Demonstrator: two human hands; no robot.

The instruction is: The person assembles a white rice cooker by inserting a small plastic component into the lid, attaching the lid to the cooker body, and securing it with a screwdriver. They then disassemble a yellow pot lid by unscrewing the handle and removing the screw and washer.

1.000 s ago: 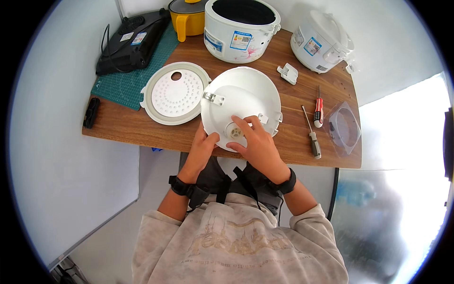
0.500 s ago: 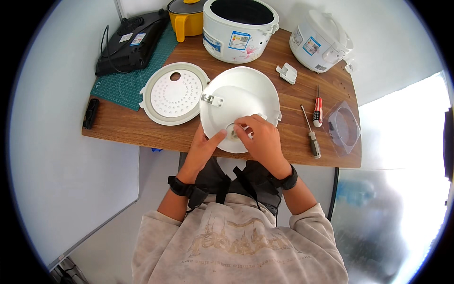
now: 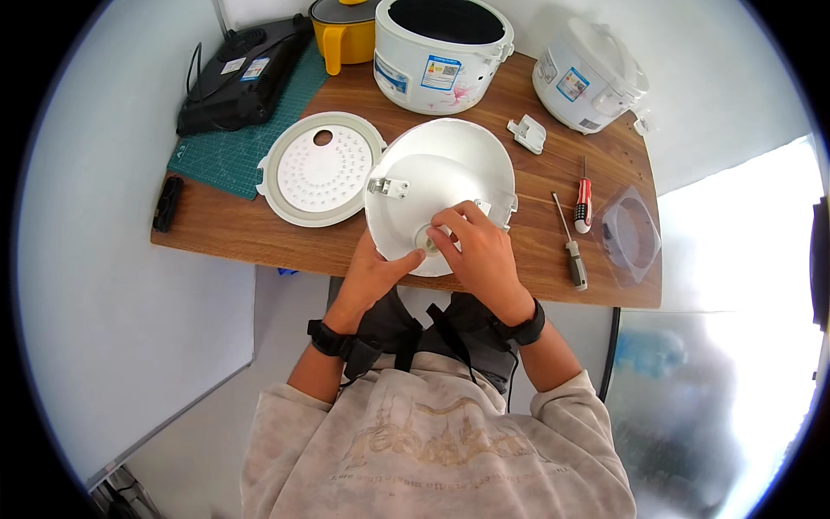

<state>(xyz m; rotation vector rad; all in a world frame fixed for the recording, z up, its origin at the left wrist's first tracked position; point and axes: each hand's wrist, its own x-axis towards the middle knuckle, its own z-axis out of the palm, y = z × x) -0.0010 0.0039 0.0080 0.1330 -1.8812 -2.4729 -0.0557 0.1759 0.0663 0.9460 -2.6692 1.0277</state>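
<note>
A white rice cooker lid shell (image 3: 439, 186), hollow side up, is tilted at the table's front edge. My left hand (image 3: 373, 270) grips its near rim, with the thumb inside and the other fingers hidden beneath. Over the shell's near part, my right hand (image 3: 475, 251) has thumb and index finger pinched at a small round fitting (image 3: 422, 239); whether something small sits between the fingertips is hidden. A metal hinge bracket (image 3: 389, 186) shows on the shell's left inner side. Just left of the shell lies a round inner lid plate (image 3: 324, 164) with many dimples and one hole.
An open rice cooker body (image 3: 432, 78), a yellow pot (image 3: 350, 43) and a closed rice cooker (image 3: 584, 82) stand at the back. Two screwdrivers (image 3: 583, 203), a clear plastic container (image 3: 629, 233) and a white plastic part (image 3: 527, 134) lie right. A black appliance (image 3: 242, 86) rests on a green mat (image 3: 220, 164).
The left thumb has shifted slightly right along the fitting's edge. My right fingers have moved a little up and left at the fitting. The whole view has shifted slightly.
</note>
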